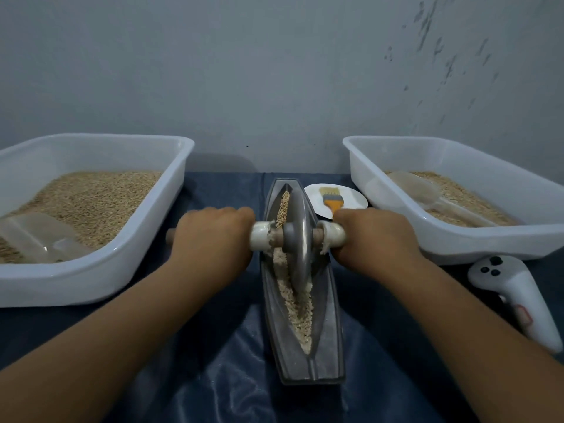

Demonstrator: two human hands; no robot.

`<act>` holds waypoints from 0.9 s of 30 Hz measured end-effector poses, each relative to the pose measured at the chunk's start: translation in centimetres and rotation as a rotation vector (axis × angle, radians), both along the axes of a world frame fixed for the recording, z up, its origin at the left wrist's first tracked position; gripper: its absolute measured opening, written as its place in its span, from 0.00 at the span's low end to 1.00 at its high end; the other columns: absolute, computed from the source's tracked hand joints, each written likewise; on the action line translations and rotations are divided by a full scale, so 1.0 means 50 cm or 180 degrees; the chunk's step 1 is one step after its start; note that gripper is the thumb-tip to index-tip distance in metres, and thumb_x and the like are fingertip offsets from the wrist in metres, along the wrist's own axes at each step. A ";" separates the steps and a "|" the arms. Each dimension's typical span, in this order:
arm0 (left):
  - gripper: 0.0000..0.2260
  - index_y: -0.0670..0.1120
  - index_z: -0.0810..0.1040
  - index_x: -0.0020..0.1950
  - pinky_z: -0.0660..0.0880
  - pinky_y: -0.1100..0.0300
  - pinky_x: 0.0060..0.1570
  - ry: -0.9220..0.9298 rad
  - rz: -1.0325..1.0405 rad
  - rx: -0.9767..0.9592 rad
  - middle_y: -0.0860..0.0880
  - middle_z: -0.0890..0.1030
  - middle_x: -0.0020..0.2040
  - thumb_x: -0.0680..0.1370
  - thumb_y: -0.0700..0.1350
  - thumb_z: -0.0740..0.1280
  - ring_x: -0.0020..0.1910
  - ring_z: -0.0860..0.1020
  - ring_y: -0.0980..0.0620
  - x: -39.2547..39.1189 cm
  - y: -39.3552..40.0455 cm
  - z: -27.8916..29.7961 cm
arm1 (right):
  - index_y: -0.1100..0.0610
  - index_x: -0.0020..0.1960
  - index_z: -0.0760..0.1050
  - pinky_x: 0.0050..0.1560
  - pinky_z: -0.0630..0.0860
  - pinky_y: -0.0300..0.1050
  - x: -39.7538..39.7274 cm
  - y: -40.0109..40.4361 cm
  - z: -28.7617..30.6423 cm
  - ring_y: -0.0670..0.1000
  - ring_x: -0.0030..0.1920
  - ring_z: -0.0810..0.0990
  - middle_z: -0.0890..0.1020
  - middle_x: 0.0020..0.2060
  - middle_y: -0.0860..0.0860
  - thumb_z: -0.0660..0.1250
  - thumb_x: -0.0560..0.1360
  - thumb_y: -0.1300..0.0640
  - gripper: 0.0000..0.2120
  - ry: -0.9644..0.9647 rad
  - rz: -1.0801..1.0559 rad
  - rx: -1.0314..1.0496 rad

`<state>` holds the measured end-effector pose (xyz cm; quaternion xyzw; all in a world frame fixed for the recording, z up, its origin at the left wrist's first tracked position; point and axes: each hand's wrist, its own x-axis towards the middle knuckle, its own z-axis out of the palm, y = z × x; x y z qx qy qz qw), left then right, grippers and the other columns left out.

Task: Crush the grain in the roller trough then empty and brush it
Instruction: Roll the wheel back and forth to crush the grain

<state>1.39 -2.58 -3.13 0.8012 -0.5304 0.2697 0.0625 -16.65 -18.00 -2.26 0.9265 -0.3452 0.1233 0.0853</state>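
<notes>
Two hands on the job, one roller, one trough. The left hand (213, 236) is curled tight round the left end of the wooden handle (276, 237), and the right hand (374, 236) grasps the right end the same way. Between them the grey roller disc (300, 236) stands upright in the groove of the long metal trough (331, 328), which lies lengthwise on the blue-covered bench (232, 361), dead centre.

The grain (297, 312) in the trough comes in two lots: whole brownish kernels in the far stretch beyond the disc, and paler broken meal in the near stretch, running down to the pointed end.

Two white tubs flank the trough. The left tub (146, 251) holds a deep bed of grain with one clear scoop (36, 236) lying in its near corner. The right tub (360, 166) holds a thinner layer and a second clear scoop (427, 196), its handle pointing to the right.

One small white plate (354, 203) sits just behind the right hand, carrying one brush (331, 199) with an orange handle. One white controller (515, 297) lies on the bench at the right, near the right tub.
</notes>
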 end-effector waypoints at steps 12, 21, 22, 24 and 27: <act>0.12 0.53 0.64 0.41 0.64 0.56 0.36 0.0099 0.0092 0.0141 0.54 0.67 0.32 0.72 0.50 0.69 0.33 0.70 0.51 0.037 -0.074 0.018 | 0.48 0.47 0.75 0.36 0.70 0.44 0.046 -0.067 -0.026 0.54 0.38 0.77 0.80 0.37 0.47 0.66 0.69 0.49 0.08 -0.0320 -0.0044 -0.0106; 0.25 0.54 0.59 0.34 0.46 0.66 0.28 -0.0102 -0.0335 -0.0112 0.57 0.58 0.25 0.57 0.46 0.77 0.22 0.61 0.54 -0.067 0.087 0.026 | 0.46 0.37 0.66 0.29 0.63 0.41 -0.091 0.080 0.048 0.43 0.34 0.73 0.75 0.32 0.45 0.68 0.68 0.46 0.11 0.0391 0.0252 0.0405; 0.24 0.54 0.60 0.34 0.47 0.67 0.27 -0.0057 -0.0345 -0.0101 0.56 0.60 0.25 0.57 0.46 0.78 0.22 0.62 0.53 -0.068 0.093 0.027 | 0.46 0.38 0.66 0.29 0.62 0.41 -0.098 0.086 0.053 0.43 0.34 0.73 0.75 0.32 0.45 0.68 0.68 0.46 0.11 0.0423 0.0269 0.0437; 0.23 0.55 0.60 0.34 0.49 0.65 0.27 -0.0062 -0.0264 -0.0032 0.56 0.61 0.25 0.60 0.48 0.76 0.23 0.63 0.54 -0.066 0.091 0.022 | 0.46 0.38 0.67 0.29 0.62 0.41 -0.097 0.086 0.056 0.43 0.34 0.73 0.75 0.32 0.45 0.68 0.68 0.46 0.10 0.0457 0.0255 0.0449; 0.18 0.54 0.61 0.35 0.49 0.63 0.27 -0.0149 -0.0126 -0.0051 0.56 0.62 0.27 0.66 0.50 0.72 0.25 0.63 0.55 -0.041 0.055 0.006 | 0.47 0.36 0.66 0.29 0.63 0.41 -0.058 0.055 0.033 0.45 0.33 0.73 0.74 0.31 0.45 0.67 0.68 0.48 0.10 0.0338 0.0123 0.0322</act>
